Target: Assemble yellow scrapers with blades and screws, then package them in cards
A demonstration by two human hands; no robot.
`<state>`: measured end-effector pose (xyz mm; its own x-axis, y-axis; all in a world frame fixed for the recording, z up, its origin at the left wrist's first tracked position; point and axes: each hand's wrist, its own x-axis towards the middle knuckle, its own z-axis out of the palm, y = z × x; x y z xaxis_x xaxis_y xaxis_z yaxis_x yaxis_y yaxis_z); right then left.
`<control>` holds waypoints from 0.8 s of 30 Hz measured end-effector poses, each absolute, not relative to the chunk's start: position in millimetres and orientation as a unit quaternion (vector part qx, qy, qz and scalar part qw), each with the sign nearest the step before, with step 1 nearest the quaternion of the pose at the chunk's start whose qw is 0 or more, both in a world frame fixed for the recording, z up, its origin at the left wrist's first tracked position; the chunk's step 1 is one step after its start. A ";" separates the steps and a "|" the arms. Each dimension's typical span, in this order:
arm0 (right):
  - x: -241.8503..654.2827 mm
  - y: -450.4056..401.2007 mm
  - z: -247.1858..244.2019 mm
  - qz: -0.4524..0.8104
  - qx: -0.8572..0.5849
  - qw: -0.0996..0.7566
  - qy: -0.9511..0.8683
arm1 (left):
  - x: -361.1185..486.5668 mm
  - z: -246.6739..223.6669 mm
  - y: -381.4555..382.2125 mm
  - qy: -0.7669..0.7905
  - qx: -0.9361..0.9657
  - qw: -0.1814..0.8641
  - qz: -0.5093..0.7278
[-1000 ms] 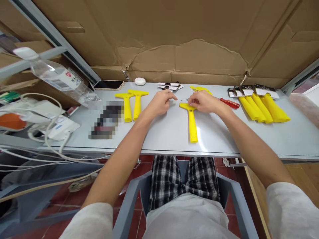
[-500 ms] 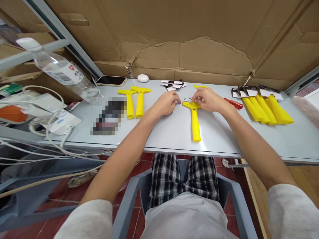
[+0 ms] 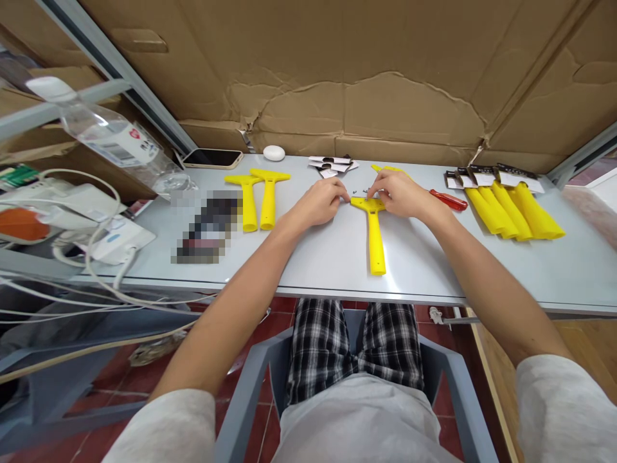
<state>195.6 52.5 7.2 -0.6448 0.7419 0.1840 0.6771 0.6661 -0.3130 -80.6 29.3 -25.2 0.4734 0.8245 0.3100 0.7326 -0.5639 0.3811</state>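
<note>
A yellow T-shaped scraper handle (image 3: pixel 376 247) lies on the table, its crossbar away from me. My right hand (image 3: pixel 399 194) bends over the right end of the crossbar, thumb and fingertips pinched together; whatever is between them is too small to make out. Half-curled on the tabletop, my left hand (image 3: pixel 322 200) has its fingertips at the crossbar's left end, with no object visible in it. Small dark screws (image 3: pixel 365 190) lie just beyond the crossbar. Behind my right hand shows another yellow piece (image 3: pixel 380 168), partly hidden. A red tool handle (image 3: pixel 449 200) rests beside my right wrist.
Two yellow scraper handles (image 3: pixel 268 202) lie at left beside a blurred-out item (image 3: pixel 207 228). Along the back are a phone (image 3: pixel 213 157), a white oval case (image 3: pixel 274 153) and black-and-white pieces (image 3: pixel 331 165). Several carded yellow pieces (image 3: pixel 518 209) lie right. A bottle (image 3: pixel 116 141) leans left, near cables.
My left fingertips have come closer to the left end of the crossbar. My right hand's fingertips have shifted slightly over the crossbar. The view has moved a little.
</note>
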 end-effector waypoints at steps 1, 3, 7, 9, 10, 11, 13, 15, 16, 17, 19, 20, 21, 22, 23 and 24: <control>195.7 52.3 7.2 0.109 -0.394 0.149 -0.900 | -80.5 -25.2 29.2 0.456 0.852 0.099 0.236; 195.5 51.4 7.5 0.108 -0.396 0.145 -0.900 | -80.5 -25.3 29.2 0.456 0.852 0.099 0.238; 193.9 48.3 8.7 0.110 -0.402 0.143 -0.898 | -80.3 -25.7 29.2 0.454 0.853 0.095 0.238; 193.2 47.1 9.7 0.113 -0.403 0.141 -0.897 | -80.2 -25.7 29.1 0.452 0.855 0.093 0.238; 193.0 46.7 10.1 0.115 -0.403 0.139 -0.897 | -80.1 -25.6 28.9 0.451 0.855 0.093 0.237; 192.9 46.4 10.4 0.116 -0.403 0.138 -0.897 | -80.1 -25.5 28.8 0.450 0.856 0.093 0.237; 192.7 46.3 10.6 0.117 -0.401 0.137 -0.898 | -80.0 -25.0 28.6 0.449 0.857 0.092 0.235; 192.5 46.4 10.4 0.115 -0.399 0.137 -0.899 | -80.1 -24.4 28.5 0.448 0.858 0.092 0.233; 192.3 46.4 10.2 0.115 -0.398 0.137 -0.900 | -80.2 -24.2 28.4 0.447 0.859 0.092 0.232; 192.1 46.4 9.9 0.114 -0.398 0.137 -0.900 | -80.2 -23.9 28.4 0.447 0.859 0.093 0.232; 191.3 45.9 9.6 0.114 -0.399 0.136 -0.900 | -80.3 -23.5 28.4 0.447 0.860 0.093 0.230; 190.9 45.5 9.5 0.113 -0.399 0.136 -0.900 | -80.3 -23.4 28.4 0.447 0.860 0.093 0.229; 190.4 45.0 9.4 0.112 -0.400 0.135 -0.900 | -80.3 -23.3 28.3 0.447 0.860 0.092 0.229; 190.0 44.5 9.4 0.110 -0.400 0.134 -0.900 | -80.3 -23.3 28.3 0.447 0.860 0.093 0.229; 189.5 44.0 9.3 0.109 -0.400 0.133 -0.900 | -80.4 -23.4 28.2 0.447 0.860 0.093 0.229; 189.1 43.5 9.2 0.108 -0.400 0.133 -0.901 | -80.4 -23.6 28.2 0.448 0.859 0.094 0.229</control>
<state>189.1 43.5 9.2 -0.6453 0.7486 0.1525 0.6911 0.6571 -0.3009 -80.4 28.2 -23.6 0.4937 0.8125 0.3099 0.7262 -0.5813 0.3670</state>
